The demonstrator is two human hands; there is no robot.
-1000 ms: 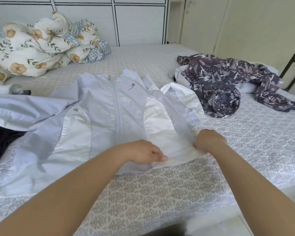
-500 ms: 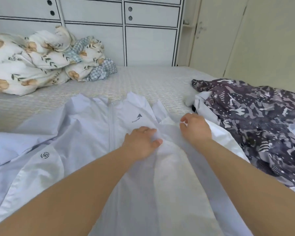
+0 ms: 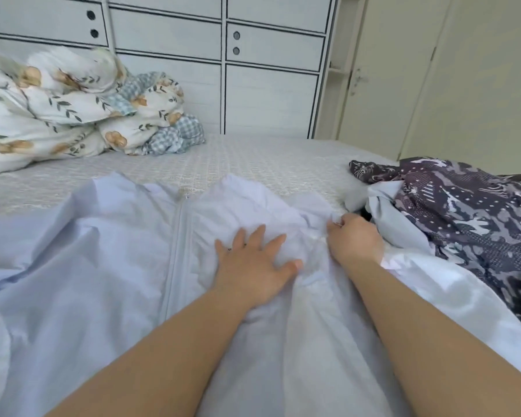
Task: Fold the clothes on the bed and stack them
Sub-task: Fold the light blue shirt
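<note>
A pale blue and white zip jacket (image 3: 112,266) lies spread front-up on the bed (image 3: 253,164), its collar pointing away from me. My left hand (image 3: 253,263) presses flat on the jacket's chest, right of the zip, fingers spread. Beside it, my right hand (image 3: 354,239) pinches a fold of the jacket's fabric near the right shoulder, fingers curled. A dark purple patterned garment (image 3: 463,206) lies crumpled at the right, over some pale cloth (image 3: 382,203).
A rumpled floral duvet (image 3: 57,115) is heaped at the back left of the bed. White drawers (image 3: 268,55) stand behind the bed, with cream wardrobe doors (image 3: 403,70) at the right.
Both hands have moved from the jacket's hem up to its chest and shoulder, carrying the right side fabric along. My left hand has opened flat. The camera has come closer and lower.
</note>
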